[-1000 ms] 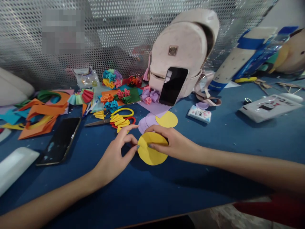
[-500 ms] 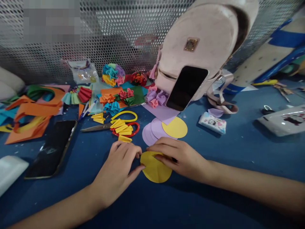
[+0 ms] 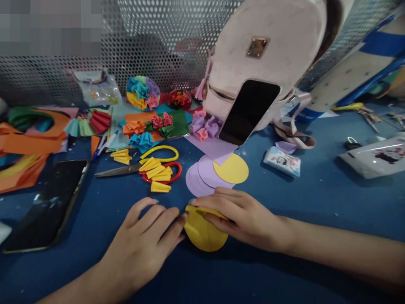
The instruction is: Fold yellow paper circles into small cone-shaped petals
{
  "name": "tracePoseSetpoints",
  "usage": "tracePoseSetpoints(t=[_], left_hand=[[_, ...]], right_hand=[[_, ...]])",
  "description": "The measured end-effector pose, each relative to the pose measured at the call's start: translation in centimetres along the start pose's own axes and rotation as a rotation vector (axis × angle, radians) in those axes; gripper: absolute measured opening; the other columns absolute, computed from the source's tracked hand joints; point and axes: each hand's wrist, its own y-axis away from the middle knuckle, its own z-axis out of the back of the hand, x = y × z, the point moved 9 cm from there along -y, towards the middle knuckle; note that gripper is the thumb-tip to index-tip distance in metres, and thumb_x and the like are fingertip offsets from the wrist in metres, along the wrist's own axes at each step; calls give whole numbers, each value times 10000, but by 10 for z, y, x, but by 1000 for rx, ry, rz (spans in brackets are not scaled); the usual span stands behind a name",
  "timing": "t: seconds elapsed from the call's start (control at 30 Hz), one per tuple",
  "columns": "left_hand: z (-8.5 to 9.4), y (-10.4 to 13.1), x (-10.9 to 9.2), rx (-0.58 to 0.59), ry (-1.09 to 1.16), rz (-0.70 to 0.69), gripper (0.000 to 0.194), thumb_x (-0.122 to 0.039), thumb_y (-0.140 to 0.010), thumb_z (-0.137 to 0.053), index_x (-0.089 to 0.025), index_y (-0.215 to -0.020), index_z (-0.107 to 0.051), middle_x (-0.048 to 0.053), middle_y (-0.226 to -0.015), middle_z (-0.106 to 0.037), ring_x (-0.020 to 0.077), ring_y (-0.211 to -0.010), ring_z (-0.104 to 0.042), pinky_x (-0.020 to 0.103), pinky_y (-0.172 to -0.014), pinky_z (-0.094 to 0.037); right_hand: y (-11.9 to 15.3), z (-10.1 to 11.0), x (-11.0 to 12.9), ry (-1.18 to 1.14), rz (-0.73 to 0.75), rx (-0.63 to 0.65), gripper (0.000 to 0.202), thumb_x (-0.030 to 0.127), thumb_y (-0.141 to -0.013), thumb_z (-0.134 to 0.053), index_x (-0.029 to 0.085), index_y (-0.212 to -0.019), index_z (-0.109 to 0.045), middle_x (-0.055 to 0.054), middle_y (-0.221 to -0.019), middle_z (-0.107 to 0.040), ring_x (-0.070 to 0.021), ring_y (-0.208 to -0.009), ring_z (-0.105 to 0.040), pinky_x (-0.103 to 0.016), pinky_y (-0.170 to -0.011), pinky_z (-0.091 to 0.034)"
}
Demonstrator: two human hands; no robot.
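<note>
Low in the middle of the view, a yellow paper circle (image 3: 205,232) is pinched along its upper right by my right hand (image 3: 243,215), thumb and fingers closed on it. The paper is bent there. My left hand (image 3: 148,236) is at the circle's left edge, its thumb and a fingertip pressed at the rim, the other fingers spread. Just beyond lie overlapping purple circles (image 3: 204,174) with a second yellow circle (image 3: 232,168) on top. Folded yellow pieces (image 3: 160,173) rest on scissors (image 3: 122,170) with red and yellow handles.
A pink backpack (image 3: 268,46) stands at the back with a phone (image 3: 249,112) leaning on it. Another phone (image 3: 47,204) lies at the left, near orange paper scraps (image 3: 28,137). Pleated paper flowers (image 3: 143,93), a tissue pack (image 3: 282,161) and a white pouch (image 3: 376,156) are also on the table.
My left hand has moved slightly down and left, its fingers now more spread. The yellow circle is more bent near its top. The view has shifted, moving the left-side objects further left.
</note>
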Motion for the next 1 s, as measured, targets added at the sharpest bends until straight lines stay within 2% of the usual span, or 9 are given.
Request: tracePoseSetpoints(t=[0.13, 0.23, 0.4, 0.63, 0.77, 0.87, 1.0], left_hand=[[-2, 1, -1, 17, 32, 0, 229, -196, -1023, -510, -199, -1040, -739, 20, -937, -745, 180, -840, -652, 388, -960, -408], [-1, 2, -3, 18, 41, -18, 233, -158, -1007, -520, -209, -1067, -739, 14, -913, -735, 171, -822, -642, 372, -956, -416], [-1, 4, -6, 15, 27, -46, 244, -140, -1003, -520, -212, -1064, -745, 17, -898, -725, 176, -825, -631, 379, -952, -422], [-3, 3, -8, 34, 23, -71, 282, -128, -1017, -487, -206, -1055, -756, 30, -917, -722, 186, -845, -626, 395, -961, -404], [-2, 2, -9, 38, 14, -80, 291, -117, -1017, -473, -189, -1043, -753, 40, -920, -718, 187, -840, -628, 392, -951, -408], [-3, 3, -10, 41, 16, -78, 295, -110, -1021, -463, -186, -1053, -746, 40, -926, -716, 184, -840, -622, 393, -963, -403], [-5, 6, -10, 51, 20, -72, 290, -109, -1021, -460, -181, -1070, -736, 44, -941, -711, 186, -854, -608, 398, -993, -388]], right_hand=[[2, 0, -21, -234, -233, -18, 377, 137, -951, -598, 230, -1311, -540, -48, -1135, -738, -144, -1045, -720, -225, -912, -573], [4, -4, -29, -365, -322, 34, 370, 132, -941, -597, 229, -1296, -554, -47, -1145, -740, -137, -1020, -736, -207, -880, -581], [5, -4, -29, -390, -300, 77, 401, 132, -935, -612, 230, -1319, -554, -45, -1147, -748, -144, -1055, -730, -238, -947, -567], [6, -1, -23, -371, -256, 68, 425, 108, -924, -623, 230, -1324, -545, -23, -1133, -744, -113, -1059, -715, -193, -947, -544], [8, 0, -17, -409, -245, 73, 501, 123, -913, -642, 230, -1377, -488, -33, -1159, -740, -123, -1078, -712, -197, -943, -542], [10, 3, -17, -413, -286, 72, 539, 140, -895, -654, 237, -1390, -463, -37, -1136, -760, -143, -1031, -729, -210, -885, -565], [11, 8, -18, -400, -336, 37, 487, 159, -872, -675, 217, -1331, -522, -46, -1068, -779, -143, -872, -749, -194, -728, -574]])
